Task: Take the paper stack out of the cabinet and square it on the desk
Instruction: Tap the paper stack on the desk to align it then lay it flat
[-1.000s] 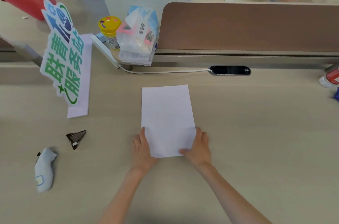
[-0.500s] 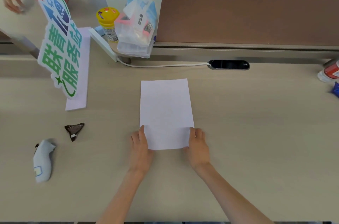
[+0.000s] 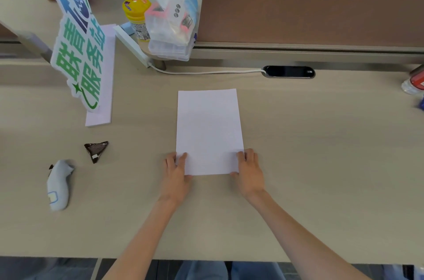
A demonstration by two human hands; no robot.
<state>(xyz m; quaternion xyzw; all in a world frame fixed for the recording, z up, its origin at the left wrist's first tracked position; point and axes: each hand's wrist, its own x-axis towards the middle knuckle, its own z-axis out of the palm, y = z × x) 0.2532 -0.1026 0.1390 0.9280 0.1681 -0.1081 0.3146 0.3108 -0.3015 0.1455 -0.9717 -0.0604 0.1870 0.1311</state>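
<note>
A white paper stack point(image 3: 208, 128) lies flat on the beige desk point(image 3: 321, 153), its long side running away from me. My left hand point(image 3: 176, 176) rests at the stack's near left corner, fingers against its left edge and thumb on the sheet. My right hand point(image 3: 249, 172) presses against the near right corner in the same way. Both hands hold the stack's sides between them. No cabinet is in view.
A green and blue standing sign point(image 3: 78, 45) and its white base are at the left. Behind the stack are a yellow jar point(image 3: 137, 15), a plastic bag on a clear box point(image 3: 172, 25), a brown divider point(image 3: 309, 9) and a cable port point(image 3: 289, 71). A dark wrapper point(image 3: 96, 150) and grey controller point(image 3: 58, 184) lie left.
The paper stack has turned slightly and now lies straighter. My hands have shifted from under its near edge to its two near corners. The view has tilted down, showing the desk's front edge.
</note>
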